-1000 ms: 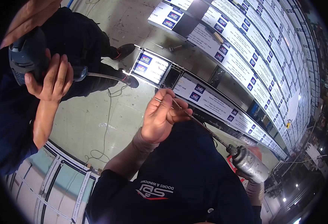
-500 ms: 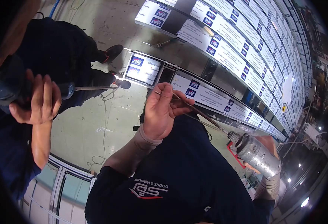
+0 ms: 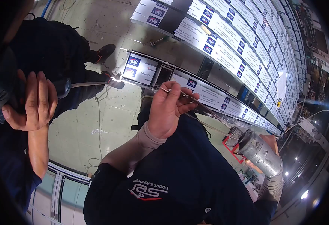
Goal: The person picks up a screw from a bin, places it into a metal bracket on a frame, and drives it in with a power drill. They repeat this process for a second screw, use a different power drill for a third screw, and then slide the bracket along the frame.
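The fingers of my left hand (image 3: 170, 108) pinch a long thin rod (image 3: 207, 110) in front of my chest. At its far end the rod meets the threaded nose of a metal-bodied power tool (image 3: 260, 152). My right hand (image 3: 271, 144) is wrapped round that tool, mostly hidden behind its body. Beyond my left hand lies a long frame profile (image 3: 209, 93) covered in white labelled film, with its cut end (image 3: 125, 65) at the left.
At the left a co-worker's hand (image 3: 37, 101) holds a dark power tool (image 3: 64, 88) with a long bit. Stacked film-covered profiles (image 3: 224, 37) fill the upper right. A cable (image 3: 100, 123) runs over the floor. A red stand (image 3: 232, 150) is beside my right arm.
My left hand has shifted slightly right with the rod. The power tool in my right hand has turned a little. The co-worker's hand and tool have moved slightly left.
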The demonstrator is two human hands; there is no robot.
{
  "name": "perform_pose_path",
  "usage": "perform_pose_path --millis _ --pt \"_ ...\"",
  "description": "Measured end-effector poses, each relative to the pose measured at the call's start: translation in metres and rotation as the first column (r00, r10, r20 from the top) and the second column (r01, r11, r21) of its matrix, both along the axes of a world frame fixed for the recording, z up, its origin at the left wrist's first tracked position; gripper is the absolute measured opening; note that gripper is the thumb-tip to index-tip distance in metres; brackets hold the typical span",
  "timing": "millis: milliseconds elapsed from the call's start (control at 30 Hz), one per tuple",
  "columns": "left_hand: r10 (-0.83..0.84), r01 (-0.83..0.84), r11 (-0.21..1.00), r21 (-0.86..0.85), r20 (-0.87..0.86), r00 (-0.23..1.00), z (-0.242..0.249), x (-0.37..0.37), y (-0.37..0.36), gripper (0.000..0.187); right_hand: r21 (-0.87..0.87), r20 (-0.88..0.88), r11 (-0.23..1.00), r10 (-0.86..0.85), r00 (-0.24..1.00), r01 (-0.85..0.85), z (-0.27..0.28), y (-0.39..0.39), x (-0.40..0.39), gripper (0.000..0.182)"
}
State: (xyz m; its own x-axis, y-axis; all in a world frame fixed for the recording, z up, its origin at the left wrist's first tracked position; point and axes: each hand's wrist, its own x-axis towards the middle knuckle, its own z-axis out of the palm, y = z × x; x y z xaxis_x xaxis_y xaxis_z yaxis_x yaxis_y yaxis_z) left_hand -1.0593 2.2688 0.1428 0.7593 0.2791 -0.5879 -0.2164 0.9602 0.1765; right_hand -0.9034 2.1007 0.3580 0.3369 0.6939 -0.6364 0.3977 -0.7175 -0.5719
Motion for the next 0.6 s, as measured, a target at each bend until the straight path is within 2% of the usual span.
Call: perform_pose_path --millis 33,100,133,200,267,300,333,400,433,500,533,600 --pt "-0.017 0.017 1.000 -0.006 -0.019 1.000 0.001 0.002 0.000 0.015 -0.010 -0.060 0.988 -0.156 0.986 0.156 0.001 0.002 -0.004 0.033" --pt "-0.035 0.034 0.999 -0.021 -0.037 0.999 0.001 0.002 -0.001 0.015 -0.037 -0.115 0.951 -0.310 0.944 0.308 0.003 0.002 -0.005 0.033" --pt "-0.008 0.007 0.999 -0.047 -0.037 0.999 -0.001 0.003 0.000 0.016 -0.107 -0.099 0.977 -0.193 0.976 0.182 0.004 -0.001 0.000 0.034" --pt "0.021 -0.023 0.997 -0.076 -0.036 0.999 -0.003 0.006 0.001 0.017 -0.180 -0.090 0.982 -0.070 0.994 0.052 0.003 0.000 0.006 0.035" --pt "0.012 -0.015 0.997 -0.078 -0.036 0.999 -0.001 0.005 0.002 0.017 0.042 0.108 0.959 0.275 0.955 -0.280 -0.001 0.003 0.009 0.032" --pt "0.014 -0.017 0.997 -0.079 -0.037 0.999 -0.002 0.005 0.002 0.017 0.042 0.107 0.958 0.276 0.955 -0.282 0.001 0.007 0.006 0.032" --pt "0.006 -0.008 0.998 -0.061 -0.044 0.999 -0.002 0.006 0.002 0.016 -0.062 0.043 0.993 0.102 0.994 -0.100 0.005 0.013 0.000 0.031" --pt "-0.001 -0.001 0.999 -0.046 -0.051 0.999 -0.003 0.006 0.003 0.015 -0.177 -0.001 0.981 -0.080 0.997 0.079 0.009 0.009 -0.004 0.030" --pt "-0.008 0.006 0.999 -0.048 -0.049 0.999 -0.005 0.007 0.003 0.016 -0.218 -0.044 0.971 -0.106 0.993 0.094 0.008 -0.001 -0.001 0.042" --pt "-0.011 0.008 0.999 -0.053 -0.052 0.999 -0.008 0.008 0.002 0.017 -0.263 -0.091 0.959 -0.130 0.987 0.102 0.008 -0.008 0.004 0.054" --pt "-0.012 0.009 0.994 -0.105 -0.029 0.999 -0.009 0.010 0.001 0.019 -0.210 -0.037 0.978 0.012 0.999 -0.020 0.007 -0.009 0.006 0.057" --pt "-0.013 0.012 0.986 -0.164 -0.007 1.000 -0.011 0.015 -0.003 0.021 -0.197 -0.023 0.975 0.098 0.995 -0.101 0.007 0.001 0.007 0.058"
